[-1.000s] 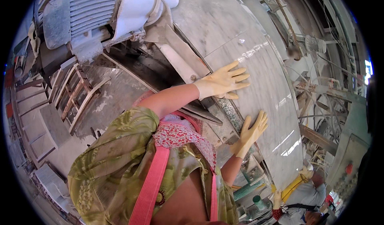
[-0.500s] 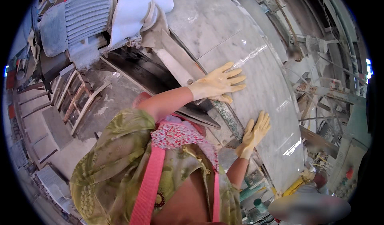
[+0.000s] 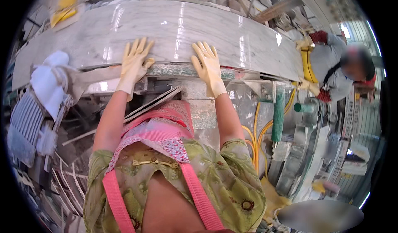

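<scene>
**One marble slab (image 3: 161,38), laid flat and gleaming**

Left hand (image 3: 134,63) and right hand (image 3: 208,65), both in cream gloves with fingers spread, rest on its near side; a co-worker (image 3: 331,65) is at the right end. The face looks polished, but I cannot tell what remains. Dark characters on a pale strip (image 3: 351,113) are too small to read.

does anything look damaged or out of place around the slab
No clear damage shows on the grey-veined marble slab under the gloved left hand and right hand. The one oddity is at far left: a crumpled white cloth-like cover is bunched beside a ribbed grey housing, looking makeshift there.
</scene>
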A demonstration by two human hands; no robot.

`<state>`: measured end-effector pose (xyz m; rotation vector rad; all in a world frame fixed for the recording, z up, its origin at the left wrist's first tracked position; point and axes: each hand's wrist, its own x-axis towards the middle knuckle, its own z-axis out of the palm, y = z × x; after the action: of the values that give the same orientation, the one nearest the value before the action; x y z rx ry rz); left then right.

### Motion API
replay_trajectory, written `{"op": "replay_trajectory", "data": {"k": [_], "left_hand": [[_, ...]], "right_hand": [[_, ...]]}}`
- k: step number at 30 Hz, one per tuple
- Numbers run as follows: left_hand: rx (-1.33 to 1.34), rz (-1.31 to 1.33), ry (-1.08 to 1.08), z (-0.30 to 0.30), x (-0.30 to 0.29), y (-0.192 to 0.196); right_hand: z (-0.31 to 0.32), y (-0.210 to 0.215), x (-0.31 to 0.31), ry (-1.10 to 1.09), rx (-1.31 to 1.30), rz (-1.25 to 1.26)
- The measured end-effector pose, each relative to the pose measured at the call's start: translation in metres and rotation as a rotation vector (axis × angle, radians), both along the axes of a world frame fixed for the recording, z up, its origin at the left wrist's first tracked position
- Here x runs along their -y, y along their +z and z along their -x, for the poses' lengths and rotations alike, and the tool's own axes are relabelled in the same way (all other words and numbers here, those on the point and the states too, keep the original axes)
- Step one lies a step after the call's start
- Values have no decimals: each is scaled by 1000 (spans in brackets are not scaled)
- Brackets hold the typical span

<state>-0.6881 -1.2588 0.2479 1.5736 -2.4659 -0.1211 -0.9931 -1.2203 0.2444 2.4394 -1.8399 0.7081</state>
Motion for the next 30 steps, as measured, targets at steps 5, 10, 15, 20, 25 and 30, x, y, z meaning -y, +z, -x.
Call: {"op": "replay_trajectory", "data": {"k": [5, 10, 15, 20, 25, 30], "left_hand": [[57, 21, 9, 3, -6, 0], [85, 46, 14, 4, -10, -3], [90, -12, 41, 0, -16, 0], [56, 29, 43, -5, -17, 3], [-25, 55, 17, -6, -11, 3], [-30, 92, 14, -11, -7, -1]], "right_hand": [[57, -8, -14, -226, 28, 56], [89, -28, -8, -367, -176, 2], [85, -22, 3, -361, -291, -79], [77, -21, 12, -299, -230, -100], [109, 24, 57, -282, 39, -108], [96, 236, 79, -70, 529, 594]]}}
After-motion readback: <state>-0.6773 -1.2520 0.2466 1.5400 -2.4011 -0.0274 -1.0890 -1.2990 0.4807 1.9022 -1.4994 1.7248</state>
